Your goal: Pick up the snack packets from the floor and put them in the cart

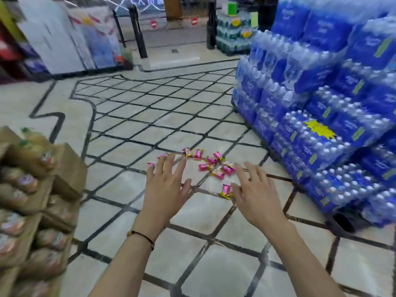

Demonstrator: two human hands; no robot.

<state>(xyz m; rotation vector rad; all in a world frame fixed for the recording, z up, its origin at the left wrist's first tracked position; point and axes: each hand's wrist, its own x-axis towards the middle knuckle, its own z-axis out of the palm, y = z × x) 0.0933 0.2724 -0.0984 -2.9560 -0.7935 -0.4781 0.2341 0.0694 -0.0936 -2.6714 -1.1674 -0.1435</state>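
Several small pink snack packets point(212, 162) with yellow ends lie scattered on the tiled floor in the middle of the view. My left hand point(166, 185) is stretched out over the left part of the scatter, fingers spread, holding nothing. My right hand point(252, 189) reaches out on the right, fingers apart, with one packet point(226, 190) just beside its thumb and another point(227, 169) near its fingertips. Some packets are partly hidden behind my fingers. No cart is in view.
A tall stack of blue shrink-wrapped water bottle packs point(321, 125) stands close on the right. Brown cartons of bottled drinks point(36, 189) are piled at the left. Black barrier posts point(137, 28) and white display boards point(64, 39) stand at the back.
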